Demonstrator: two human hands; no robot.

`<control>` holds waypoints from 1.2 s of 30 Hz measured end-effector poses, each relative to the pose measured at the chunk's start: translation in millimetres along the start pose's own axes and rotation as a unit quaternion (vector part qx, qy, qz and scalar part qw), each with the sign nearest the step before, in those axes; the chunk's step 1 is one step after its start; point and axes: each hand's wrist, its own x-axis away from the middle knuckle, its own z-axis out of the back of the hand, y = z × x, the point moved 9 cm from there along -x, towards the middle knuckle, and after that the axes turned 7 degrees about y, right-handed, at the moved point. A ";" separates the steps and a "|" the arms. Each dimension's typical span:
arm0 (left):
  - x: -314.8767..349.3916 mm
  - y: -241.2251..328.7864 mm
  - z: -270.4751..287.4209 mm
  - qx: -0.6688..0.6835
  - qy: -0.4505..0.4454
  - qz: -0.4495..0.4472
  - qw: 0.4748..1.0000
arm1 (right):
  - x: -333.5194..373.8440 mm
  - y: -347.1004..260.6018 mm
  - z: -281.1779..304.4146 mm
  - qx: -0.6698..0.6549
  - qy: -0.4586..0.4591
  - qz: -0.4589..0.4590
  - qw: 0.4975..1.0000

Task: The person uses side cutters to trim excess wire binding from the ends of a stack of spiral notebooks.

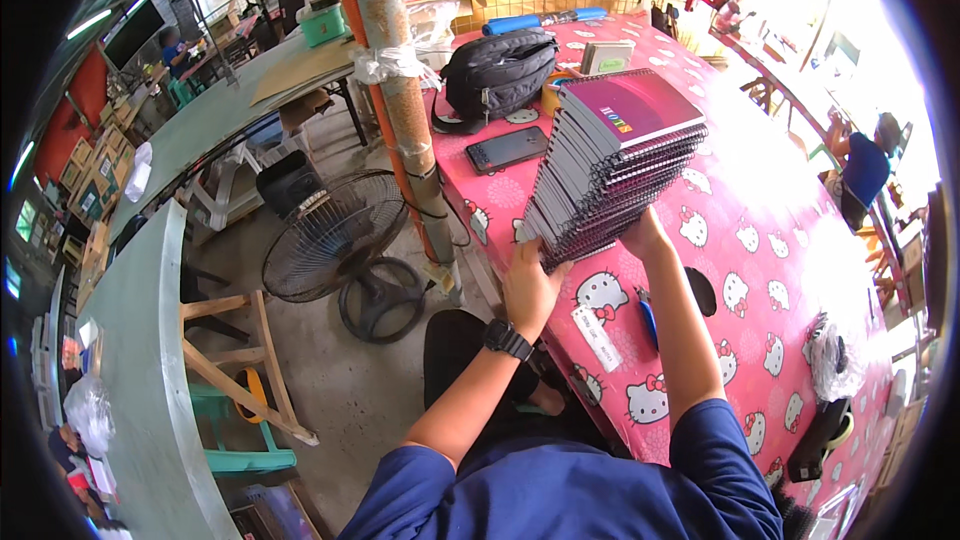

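A tall stack of spiral notebooks (625, 175) stands on the pink tablecloth (655, 350) in front of me. Its top cover is magenta and purple, and the black wire bindings run down the near side. My left hand (531, 290) grips the near left corner at the bottom of the stack. On the near right side, my right hand (648, 232) holds the lower notebooks, its fingertips partly hidden by them. Close to my hands lie a white ruler-like strip (597, 338), a blue pen (648, 318) and a dark oval object (700, 291).
Beyond the stack sit a black bag (500, 75), a phone (507, 150), a small box (607, 57) and a blue roll (545, 20). A rusty post (405, 90) and a standing fan (335, 235) are left of the table. Tape and plastic wrap (838, 358) lie at right.
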 end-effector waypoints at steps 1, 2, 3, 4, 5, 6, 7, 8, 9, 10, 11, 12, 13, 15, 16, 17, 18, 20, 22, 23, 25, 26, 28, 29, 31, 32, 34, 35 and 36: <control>1.7 2.7 1.3 -0.010 0.011 -0.011 1.000 | -2.2 0.5 -3.2 0.017 -0.023 -0.031 0.999; 2.2 2.9 -1.1 -0.001 0.004 -0.009 1.000 | -2.6 2.3 -4.9 0.035 -0.044 -0.060 0.997; 2.6 -0.9 -2.0 -0.002 0.003 -0.010 1.000 | -2.1 4.9 -5.0 0.033 -0.044 -0.060 0.997; 1.6 -5.9 -2.5 0.001 0.008 -0.004 1.000 | -1.6 4.5 -5.4 0.050 -0.049 -0.039 0.997; 1.1 -10.0 -4.0 0.006 0.013 0.001 1.000 | -0.6 3.2 -4.9 0.068 -0.054 -0.017 0.996; -0.1 -10.0 -5.3 0.008 0.007 -0.001 1.000 | 1.1 4.5 -1.2 0.068 -0.047 -0.007 0.997; -1.8 -10.7 -7.0 0.019 -0.002 -0.001 1.000 | 4.5 5.1 4.4 0.066 -0.041 -0.004 0.997; -2.9 -10.2 -10.0 0.032 -0.011 -0.001 0.999 | 8.4 2.7 12.9 0.026 -0.020 0.013 0.999; -1.8 -9.9 -12.4 0.033 -0.018 -0.003 0.999 | 14.1 2.9 18.7 -0.016 -0.001 0.029 0.999; -1.4 -11.0 -5.3 0.038 -0.009 -0.027 0.999 | 28.6 4.1 6.3 0.006 0.004 0.015 1.000; -1.1 -11.8 0.6 0.043 -0.001 -0.052 0.998 | 41.2 4.3 2.2 0.000 0.002 0.011 1.000; -1.8 -10.2 -0.6 0.045 -0.007 -0.056 0.997 | 56.6 -6.3 15.6 0.137 0.055 0.050 0.988; -1.3 -13.9 -5.9 0.084 -0.040 -0.032 0.995 | 75.1 -17.6 25.0 0.271 0.107 0.082 0.953; 0.3 -25.6 -5.3 0.117 -0.078 -0.002 0.990 | 123.9 -37.0 6.1 0.346 0.096 0.113 0.926; -0.4 -31.2 -3.1 0.205 -0.103 0.033 0.973 | 149.5 -48.4 -3.1 0.514 0.090 0.179 0.834; -3.4 -35.0 -4.1 0.296 -0.128 0.068 0.944 | 171.4 -53.9 -10.1 0.664 0.082 0.237 0.705; -15.3 -47.8 3.3 0.249 -0.123 0.040 0.960 | 183.1 -48.8 -5.9 0.662 0.085 0.233 0.707; -54.7 -72.3 5.2 0.123 -0.104 0.005 0.987 | 206.7 -41.5 -2.6 0.711 0.084 0.255 0.649; -98.8 -89.8 4.1 -0.033 -0.063 -0.055 0.996 | 218.8 -29.2 -0.7 0.723 0.094 0.257 0.634; -114.0 -99.0 9.7 -0.110 -0.035 -0.106 0.988 | 220.2 -24.3 -6.0 0.732 0.097 0.266 0.620; -139.3 -109.2 0.4 -0.142 -0.054 -0.104 0.983 | 217.3 -22.2 -7.3 0.741 0.103 0.264 0.608; -146.6 -112.6 -4.1 -0.171 -0.070 -0.098 0.978 | 215.5 -20.9 -9.5 0.748 0.102 0.263 0.600; -149.1 -100.6 -26.7 -0.234 -0.142 -0.042 0.961 | 215.2 -21.9 0.5 0.751 0.111 0.258 0.598; -145.4 -103.3 -38.2 -0.302 -0.202 0.021 0.931 | 216.2 -25.0 6.5 0.752 0.124 0.253 0.596; -149.3 -109.9 -34.3 -0.306 -0.201 0.022 0.930 | 217.3 -23.2 2.4 0.753 0.116 0.256 0.594; -152.2 -114.9 -33.7 -0.308 -0.208 0.030 0.928 | 216.4 -22.8 1.5 0.753 0.114 0.255 0.595; -161.1 -128.0 -31.9 -0.297 -0.218 0.033 0.929 | 215.1 -22.6 -2.4 0.746 0.110 0.254 0.606; -164.0 -135.5 -30.9 -0.302 -0.232 0.026 0.924 | 215.5 -22.0 -5.0 0.739 0.104 0.256 0.614; -165.7 -133.2 -33.5 -0.295 -0.209 0.031 0.932 | 215.4 -23.7 -0.3 0.734 0.114 0.258 0.618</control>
